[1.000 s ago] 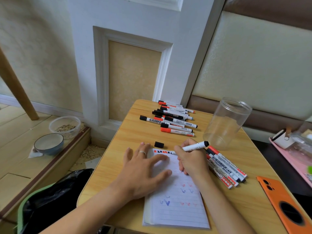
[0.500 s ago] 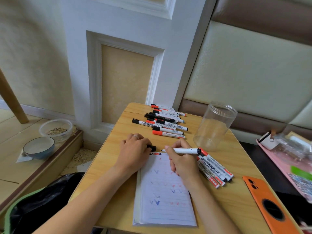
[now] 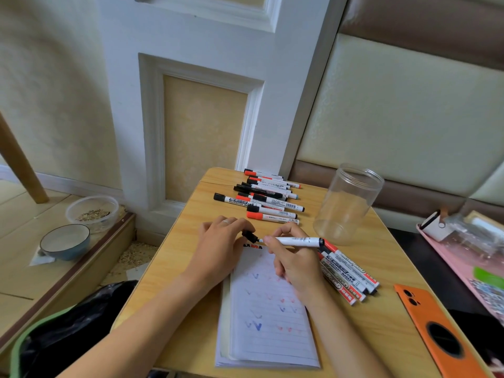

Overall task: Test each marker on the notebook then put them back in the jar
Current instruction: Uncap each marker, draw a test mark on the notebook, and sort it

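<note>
Wooden table (image 3: 191,268) carrying everything, jar taken as landmark. Lined notebook (image 3: 268,336) lying open near-left of the jar, dotted with small blue and red tick marks. Orange phone (image 3: 441,331) lying face down at the near right, well apart from the jar. Clear jar (image 3: 347,204) standing upright toward the far right of the table, mouth open, nothing showing inside.

Row of capped markers (image 3: 266,197) lying side by side just left of the jar, black and red caps mixed. Second cluster of markers (image 3: 347,274) lying near side of the jar, touching one another, right beside the notebook's edge.

Left hand (image 3: 221,241) resting at the notebook's top edge, left of the jar, fingers curled and pinching a black cap (image 3: 250,236). Right hand (image 3: 296,261) hovering over the notebook's upper part, gripping a white marker (image 3: 297,241) held level, its tip pointing left at the cap's opening, its black tail end pointing toward the jar's base. Cap and tip nearly meeting; contact not clear.

Off the table, far left of the jar: blue bowl (image 3: 65,241) and clear tub (image 3: 92,212) sitting on the floor step.
</note>
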